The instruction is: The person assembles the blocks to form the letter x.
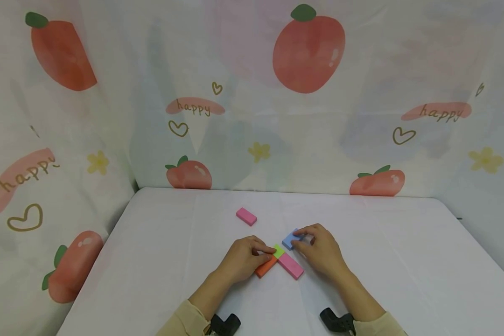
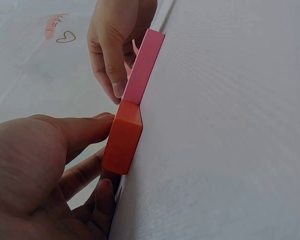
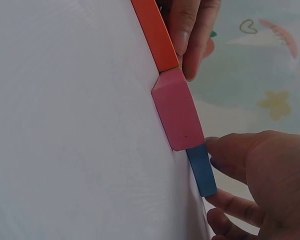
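Note:
On the white table, an orange block [image 1: 266, 268] and a pink block [image 1: 291, 266] slant away from each other, meeting near a small yellow-green block [image 1: 279, 251]. My left hand [image 1: 244, 258] holds the orange block between thumb and fingers, its index fingertip at the green block's edge. Beyond these, a blue block [image 1: 290, 240] is pinched between thumb and fingers of my right hand [image 1: 322, 250]. In the right wrist view the blue block [image 3: 202, 170] shows past the pink block [image 3: 178, 111]. The green block is hidden in both wrist views.
Another pink block [image 1: 246, 216] lies by itself farther back on the table [image 1: 395, 261]. A printed curtain [image 1: 243, 60] rises behind and to the left of the table. Black wrist devices [image 1: 225, 324] sit at both sleeves.

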A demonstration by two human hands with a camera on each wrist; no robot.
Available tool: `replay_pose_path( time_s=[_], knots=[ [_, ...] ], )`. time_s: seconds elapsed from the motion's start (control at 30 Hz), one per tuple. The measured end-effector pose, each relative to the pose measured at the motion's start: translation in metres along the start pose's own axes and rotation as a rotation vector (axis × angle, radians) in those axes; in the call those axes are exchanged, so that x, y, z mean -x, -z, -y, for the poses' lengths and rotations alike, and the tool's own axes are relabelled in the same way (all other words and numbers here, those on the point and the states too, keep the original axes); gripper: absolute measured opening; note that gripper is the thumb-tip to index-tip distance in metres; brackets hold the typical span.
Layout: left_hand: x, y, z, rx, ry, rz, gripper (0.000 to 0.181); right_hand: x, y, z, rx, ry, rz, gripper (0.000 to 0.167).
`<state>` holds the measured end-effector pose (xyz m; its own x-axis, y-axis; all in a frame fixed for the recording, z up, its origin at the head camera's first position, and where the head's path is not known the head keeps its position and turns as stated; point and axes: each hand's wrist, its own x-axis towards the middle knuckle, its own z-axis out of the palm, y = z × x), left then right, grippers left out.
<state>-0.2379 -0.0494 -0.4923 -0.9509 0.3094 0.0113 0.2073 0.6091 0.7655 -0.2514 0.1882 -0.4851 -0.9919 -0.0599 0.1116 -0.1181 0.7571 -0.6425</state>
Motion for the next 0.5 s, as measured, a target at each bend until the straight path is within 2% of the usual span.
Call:
replay_pose_path(
  time_s=[0.5],
  knots=[
    [-0.0009, 0.0002, 0.0004, -0.003, -0.008, 0.000, 0.014, 0.0002, -0.0026, 0.0023, 0.006, -0.001, 0.004, 0.023]
  ],
)
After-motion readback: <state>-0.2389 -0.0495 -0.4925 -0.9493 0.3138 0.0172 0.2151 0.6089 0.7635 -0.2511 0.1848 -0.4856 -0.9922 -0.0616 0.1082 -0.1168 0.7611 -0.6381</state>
